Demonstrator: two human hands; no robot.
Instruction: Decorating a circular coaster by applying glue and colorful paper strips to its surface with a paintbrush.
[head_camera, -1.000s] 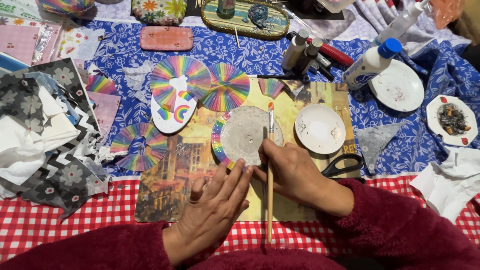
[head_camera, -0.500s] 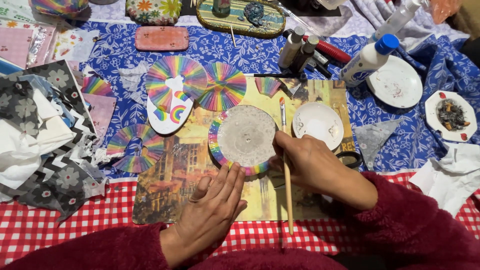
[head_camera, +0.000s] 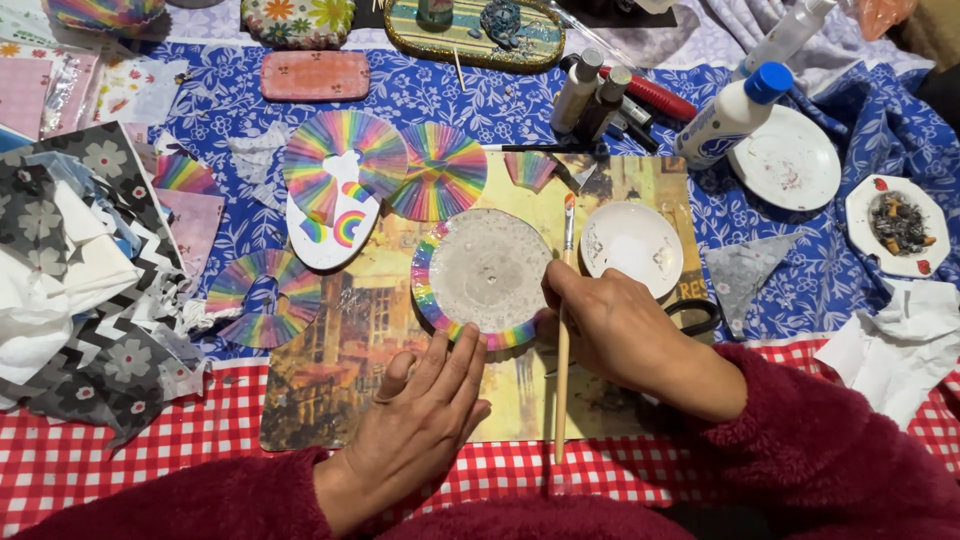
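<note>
My right hand (head_camera: 610, 325) grips a thin wooden paintbrush (head_camera: 563, 340), its orange-tipped bristles pointing away from me between a round disc and a small white dish (head_camera: 632, 243). The disc (head_camera: 483, 275) is grey-white in the middle with a rainbow-striped rim and lies on a printed picture mat (head_camera: 350, 350). My left hand (head_camera: 425, 415) rests flat on the mat, fingers apart, fingertips touching the disc's near edge. Both sleeves are dark red fleece.
Rainbow paper fans (head_camera: 345, 160) (head_camera: 437, 170) (head_camera: 263, 297) lie left of the disc. A glue bottle with blue cap (head_camera: 730, 112), a white plate (head_camera: 785, 158), a small dish of scraps (head_camera: 897, 225), scissors (head_camera: 700, 315), patterned fabric pile (head_camera: 70, 290), crumpled tissue (head_camera: 895, 345) and a striped tray (head_camera: 470, 30) surround the mat.
My right hand shifted the brush from over the disc's right part to just right of the disc. My left hand slid forward until its fingertips reach the disc's rim.
</note>
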